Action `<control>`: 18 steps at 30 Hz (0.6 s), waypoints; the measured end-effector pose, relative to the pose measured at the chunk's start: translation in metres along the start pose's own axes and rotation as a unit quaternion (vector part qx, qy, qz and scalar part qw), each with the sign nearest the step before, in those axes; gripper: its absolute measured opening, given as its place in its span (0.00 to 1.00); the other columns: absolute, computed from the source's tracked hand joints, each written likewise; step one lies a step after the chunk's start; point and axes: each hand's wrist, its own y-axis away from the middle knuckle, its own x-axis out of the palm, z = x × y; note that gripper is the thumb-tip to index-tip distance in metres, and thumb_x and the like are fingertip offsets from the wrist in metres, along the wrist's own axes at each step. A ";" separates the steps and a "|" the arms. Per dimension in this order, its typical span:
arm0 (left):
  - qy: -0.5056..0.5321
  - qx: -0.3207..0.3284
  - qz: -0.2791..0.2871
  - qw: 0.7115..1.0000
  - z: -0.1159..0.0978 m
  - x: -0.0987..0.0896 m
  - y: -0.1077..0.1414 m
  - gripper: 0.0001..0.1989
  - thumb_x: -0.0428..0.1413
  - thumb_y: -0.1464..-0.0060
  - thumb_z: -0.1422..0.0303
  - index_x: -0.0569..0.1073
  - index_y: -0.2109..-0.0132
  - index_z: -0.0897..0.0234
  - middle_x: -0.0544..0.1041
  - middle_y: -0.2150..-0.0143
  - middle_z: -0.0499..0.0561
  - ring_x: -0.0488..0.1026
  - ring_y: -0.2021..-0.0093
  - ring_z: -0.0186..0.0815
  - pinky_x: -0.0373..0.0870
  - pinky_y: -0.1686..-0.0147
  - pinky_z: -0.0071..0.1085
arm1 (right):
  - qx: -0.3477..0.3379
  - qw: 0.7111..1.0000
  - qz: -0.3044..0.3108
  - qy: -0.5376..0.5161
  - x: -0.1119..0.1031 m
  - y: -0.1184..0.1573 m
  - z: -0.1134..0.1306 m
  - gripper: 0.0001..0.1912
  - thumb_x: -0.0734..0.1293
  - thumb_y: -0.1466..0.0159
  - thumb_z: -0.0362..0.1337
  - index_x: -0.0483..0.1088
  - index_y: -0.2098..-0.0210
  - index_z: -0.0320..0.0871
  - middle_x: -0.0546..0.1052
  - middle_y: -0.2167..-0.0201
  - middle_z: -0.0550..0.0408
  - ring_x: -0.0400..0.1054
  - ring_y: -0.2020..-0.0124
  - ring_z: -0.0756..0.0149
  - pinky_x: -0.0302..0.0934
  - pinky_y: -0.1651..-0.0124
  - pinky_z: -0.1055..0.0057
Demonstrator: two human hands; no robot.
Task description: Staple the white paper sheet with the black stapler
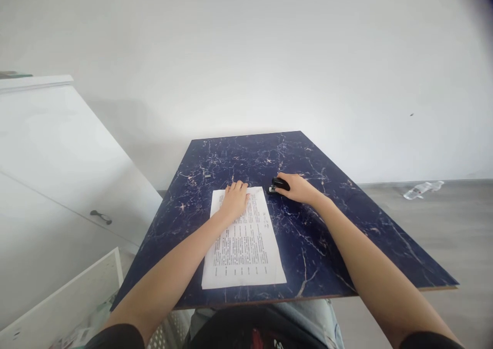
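A printed sheet of paper (246,251), perhaps the top of a thin stack, lies on the dark blue marbled table (246,153). My left hand (234,201) rests on its upper part, palm down with the fingers stretched out. Just right of the paper's top right corner, my right hand (298,187) is wrapped round a black stapler (280,184). The stapler's front end points left toward that corner, with a small gap of table between them. Some of my right fingers are hidden behind the stapler.
A small staple strip (208,176) lies on the table's left side. At left stands a white cabinet (77,148) with an open drawer (61,297) below. A crumpled plastic wrapper (421,189) is on the floor at right. The wall (246,56) rises behind the table.
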 end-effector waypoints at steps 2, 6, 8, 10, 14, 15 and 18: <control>-0.010 0.000 0.007 1.000 -0.001 0.000 -0.001 0.16 0.47 0.32 0.67 0.69 0.42 0.67 0.69 0.44 0.62 0.66 0.44 0.50 0.63 0.44 0.48 | 0.007 1.000 -0.005 0.008 0.001 -0.001 0.000 0.09 0.67 0.34 0.42 0.70 0.57 0.44 0.79 0.63 0.50 0.71 0.66 0.60 0.57 0.65 0.70; 0.003 0.001 -0.004 1.000 0.001 0.003 -0.004 0.15 0.47 0.32 0.68 0.71 0.43 0.67 0.70 0.45 0.61 0.66 0.44 0.49 0.64 0.45 0.48 | 0.016 0.999 -0.030 -0.011 0.004 -0.002 0.014 0.07 0.67 0.34 0.40 0.70 0.58 0.44 0.79 0.64 0.51 0.71 0.66 0.60 0.57 0.64 0.69; 0.036 -0.008 -0.018 0.999 0.007 0.005 -0.007 0.16 0.46 0.32 0.71 0.71 0.43 0.65 0.71 0.44 0.60 0.66 0.44 0.48 0.64 0.45 0.47 | -0.017 0.998 -0.044 -0.045 0.008 -0.002 0.034 0.07 0.67 0.33 0.39 0.70 0.57 0.44 0.79 0.63 0.51 0.72 0.64 0.60 0.59 0.61 0.68; 0.085 -0.019 -0.038 0.995 0.017 0.005 -0.010 0.17 0.44 0.34 0.74 0.73 0.44 0.64 0.72 0.44 0.58 0.67 0.44 0.45 0.65 0.44 0.44 | -0.073 0.994 -0.040 -0.073 0.015 -0.002 0.061 0.08 0.67 0.33 0.39 0.70 0.55 0.44 0.78 0.61 0.50 0.71 0.62 0.60 0.61 0.59 0.67; 0.138 -0.034 -0.059 0.988 0.045 -0.002 -0.014 0.17 0.47 0.37 0.76 0.77 0.48 0.64 0.76 0.48 0.56 0.70 0.46 0.42 0.64 0.41 0.40 | -0.187 0.978 0.027 -0.086 0.039 0.000 0.115 0.09 0.68 0.33 0.38 0.72 0.53 0.45 0.79 0.59 0.50 0.72 0.57 0.57 0.63 0.55 0.63; 0.136 -0.041 -0.059 0.988 0.051 -0.005 -0.015 0.17 0.47 0.36 0.74 0.77 0.48 0.63 0.77 0.49 0.56 0.70 0.47 0.43 0.65 0.41 0.41 | -0.203 0.974 0.043 -0.086 0.045 0.001 0.123 0.10 0.67 0.33 0.38 0.72 0.52 0.45 0.79 0.58 0.50 0.72 0.57 0.56 0.63 0.54 0.62; 0.109 -0.056 -0.050 0.991 0.057 -0.009 -0.013 0.17 0.47 0.34 0.71 0.78 0.47 0.62 0.78 0.51 0.56 0.71 0.49 0.44 0.66 0.44 0.41 | -0.218 0.970 0.060 -0.084 0.055 0.001 0.134 0.12 0.66 0.32 0.38 0.72 0.49 0.46 0.79 0.57 0.49 0.72 0.55 0.55 0.63 0.53 0.60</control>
